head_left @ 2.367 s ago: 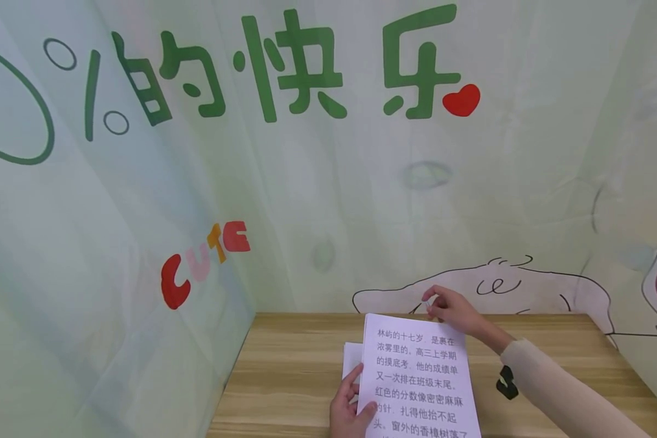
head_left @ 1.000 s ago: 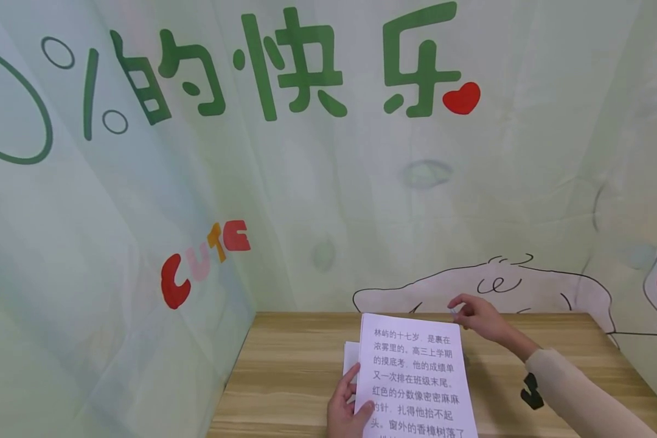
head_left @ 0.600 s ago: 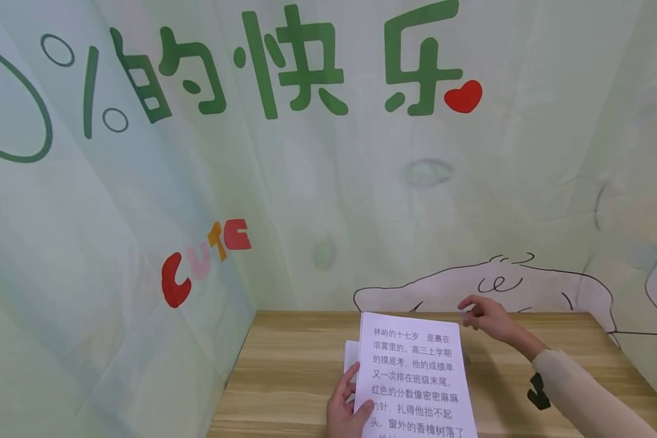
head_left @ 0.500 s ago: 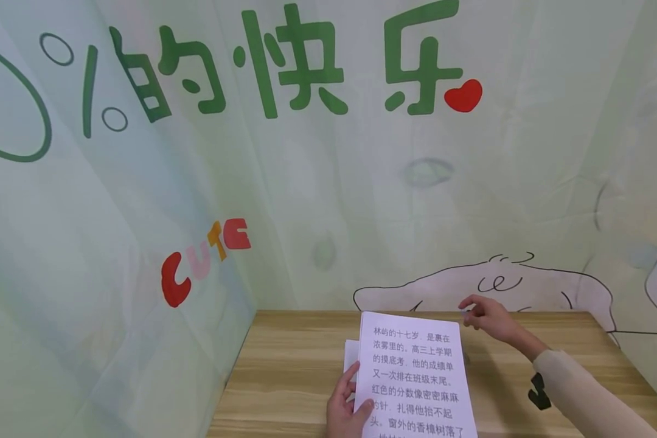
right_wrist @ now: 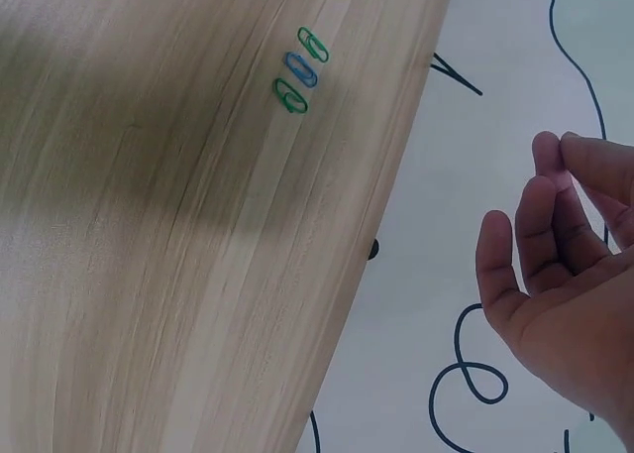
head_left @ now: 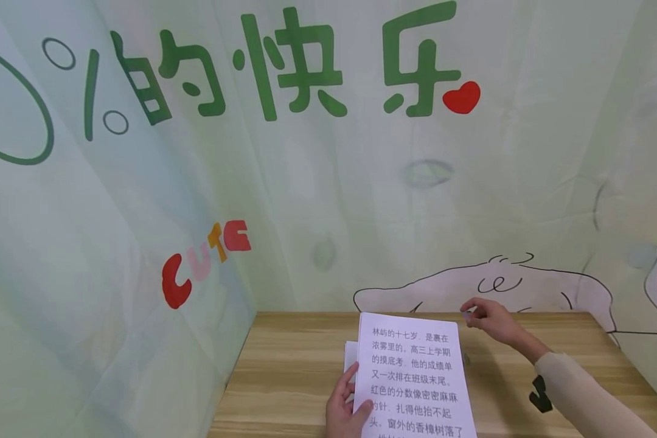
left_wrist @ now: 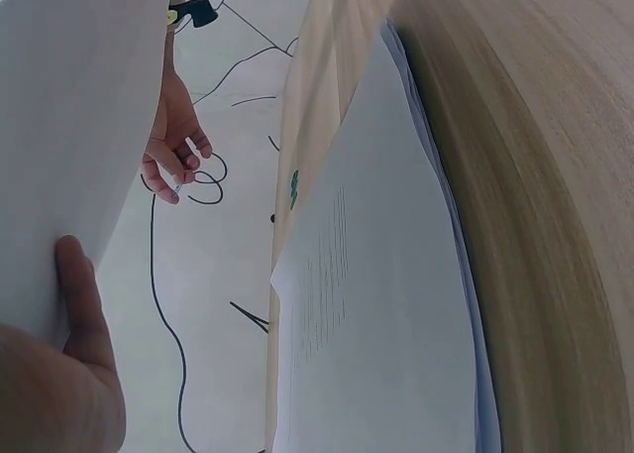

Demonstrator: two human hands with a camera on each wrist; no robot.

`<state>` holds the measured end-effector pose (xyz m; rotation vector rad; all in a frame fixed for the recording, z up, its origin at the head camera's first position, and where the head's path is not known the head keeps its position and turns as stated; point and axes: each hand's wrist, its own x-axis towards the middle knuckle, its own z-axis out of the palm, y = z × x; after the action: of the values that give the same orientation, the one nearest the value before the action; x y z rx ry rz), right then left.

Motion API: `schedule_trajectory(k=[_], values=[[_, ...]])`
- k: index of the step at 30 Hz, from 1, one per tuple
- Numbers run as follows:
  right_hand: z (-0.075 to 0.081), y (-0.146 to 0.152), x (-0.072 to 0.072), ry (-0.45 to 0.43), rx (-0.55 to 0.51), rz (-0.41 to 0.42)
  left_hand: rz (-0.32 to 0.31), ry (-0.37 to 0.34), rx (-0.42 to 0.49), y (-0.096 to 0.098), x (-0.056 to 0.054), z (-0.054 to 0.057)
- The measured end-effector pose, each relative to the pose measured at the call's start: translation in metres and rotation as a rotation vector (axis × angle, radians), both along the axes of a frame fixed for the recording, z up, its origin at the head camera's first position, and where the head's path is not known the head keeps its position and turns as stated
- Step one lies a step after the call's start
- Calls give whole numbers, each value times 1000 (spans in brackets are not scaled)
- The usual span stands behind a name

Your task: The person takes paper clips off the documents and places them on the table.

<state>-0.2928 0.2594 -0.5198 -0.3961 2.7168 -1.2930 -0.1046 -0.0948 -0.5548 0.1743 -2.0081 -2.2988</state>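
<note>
My left hand (head_left: 346, 406) grips the left edge of a few printed sheets of paper (head_left: 413, 377), held tilted up above the table; its thumb lies on the front. In the left wrist view part of this hand (left_wrist: 74, 364) shows against the blank back of the sheets (left_wrist: 79, 126). Off the sheets' upper right corner, my right hand (head_left: 493, 319) pinches a tiny pale bluish thing (head_left: 466, 316), apparently a paper clip, between thumb and forefinger. The right wrist view shows the right hand (right_wrist: 565, 265) with its other fingers loosely bent; the pinched thing is hardly visible there.
A second stack of paper (left_wrist: 386, 275) lies on the wooden table (head_left: 285, 377), mostly behind the raised sheets in the head view. Two green paper clips (right_wrist: 291, 95) and a blue paper clip (right_wrist: 301, 69) lie near the table's back edge. A printed curtain (head_left: 306, 182) hangs behind.
My right hand has moved right and slightly down, away from the sheets' top edge, keeping its pinch; it barely moves in the last half second. The sheets have shifted slightly left.
</note>
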Motion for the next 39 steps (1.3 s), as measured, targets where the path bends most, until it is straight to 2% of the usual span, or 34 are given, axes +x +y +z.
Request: schedule_trajectory(k=[8, 18, 23, 27, 30, 35, 39], values=[[-3, 0, -1, -42, 19, -15, 2, 23, 0, -1, 0, 1], [-5, 7, 0, -17, 22, -24, 9, 33, 8, -1, 2, 0], [-6, 10, 1, -15, 29, -34, 21, 1, -2, -1, 1, 1], [-9, 14, 4, -33, 20, -38, 41, 25, -1, 1, 2, -1], [-13, 15, 5, -41, 23, -34, 58, 39, -3, 0, 3, -3], [-22, 19, 5, -30, 37, -40, 52, 9, 3, -2, 2, -3], [-31, 24, 6, -30, 9, -35, 48, -17, 5, -4, 1, -3]])
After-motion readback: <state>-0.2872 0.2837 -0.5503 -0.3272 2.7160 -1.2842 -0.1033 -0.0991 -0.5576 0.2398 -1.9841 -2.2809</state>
